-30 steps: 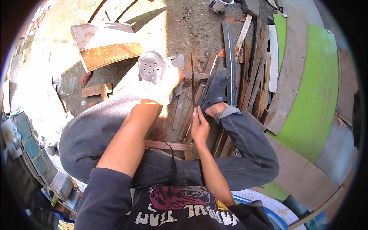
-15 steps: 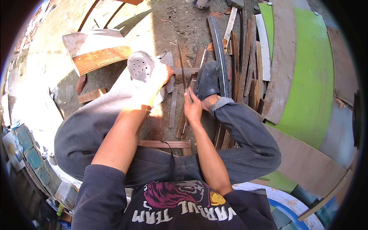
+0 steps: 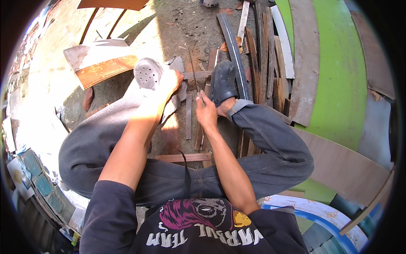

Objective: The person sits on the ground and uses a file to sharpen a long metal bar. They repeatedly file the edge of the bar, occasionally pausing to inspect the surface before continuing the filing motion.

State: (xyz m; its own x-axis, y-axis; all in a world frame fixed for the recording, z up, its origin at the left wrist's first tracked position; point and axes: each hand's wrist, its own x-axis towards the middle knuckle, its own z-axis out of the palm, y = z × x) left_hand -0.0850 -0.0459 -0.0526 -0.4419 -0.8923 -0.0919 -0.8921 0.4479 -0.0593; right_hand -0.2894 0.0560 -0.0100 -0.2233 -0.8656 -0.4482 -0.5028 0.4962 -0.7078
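Observation:
My left hand (image 3: pixel 172 81) is closed on the left end of a short wooden strip (image 3: pixel 204 74), beside the grey clog (image 3: pixel 148 73) on my left foot. The strip lies crosswise between my feet, its right end close to the dark clog (image 3: pixel 224 82) on my right foot. My right hand (image 3: pixel 207 111) grips the lower end of a long, thin, dark blade (image 3: pixel 192 63), seen nearly edge-on. The blade points away from me and crosses the strip; whether it touches the wood I cannot tell. Its handle is hidden by my fingers.
Long wooden battens (image 3: pixel 263 55) lie piled right of my right foot. Green sheets (image 3: pixel 338 72) and brown boards (image 3: pixel 305 59) cover the right side. A curved wooden panel (image 3: pixel 105 70) rests at far left. Loose strips (image 3: pixel 188 116) lie between my legs, near a reddish piece (image 3: pixel 186 157).
The view has shifted slightly, so most things sit a little further left. Both hands keep their grips on the strip and the blade, with hardly any movement against them.

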